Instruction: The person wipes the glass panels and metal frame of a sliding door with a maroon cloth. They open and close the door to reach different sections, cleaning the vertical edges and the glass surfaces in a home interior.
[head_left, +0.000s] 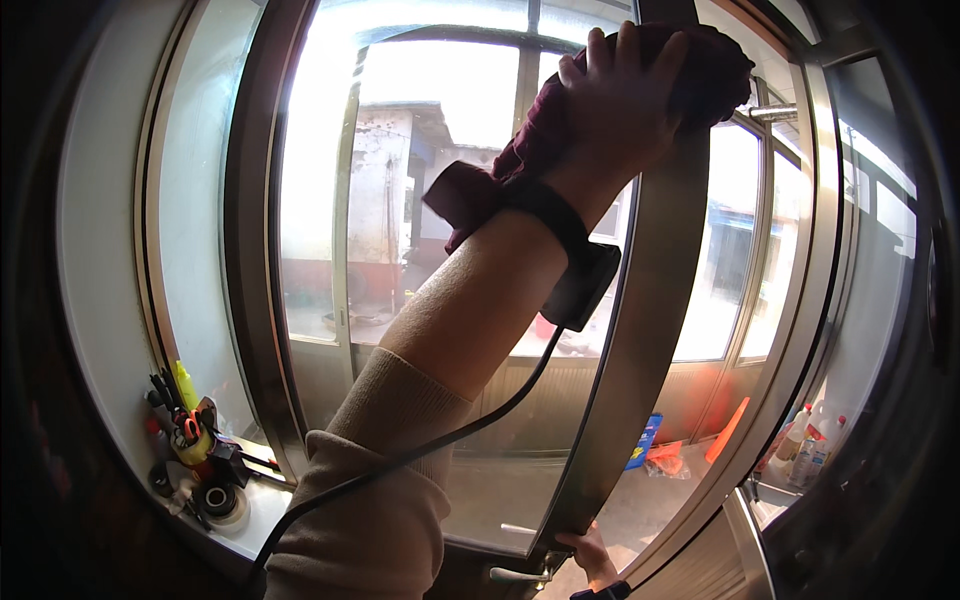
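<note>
My left hand (622, 94) is raised at the upper right, its fingers spread over a bunched dark maroon cloth (709, 75). The cloth lies against the upper part of a glazed door's metal frame (656, 247), and part of it hangs down beside the wrist. A black strap with a box-like device (581, 285) is on that wrist; a black cable runs down from it. At the bottom right my right hand (592, 551) holds the door's edge, just beside the metal lever handle (521, 576). Its fingertips are partly hidden.
A pen holder (193, 446) with scissors and markers, and tape rolls (221, 502), stand on the white sill at lower left. Beyond the door are a blue packet (645, 442) and an orange item in plastic (667, 459) on the floor. Bottles (808, 454) stand at the right.
</note>
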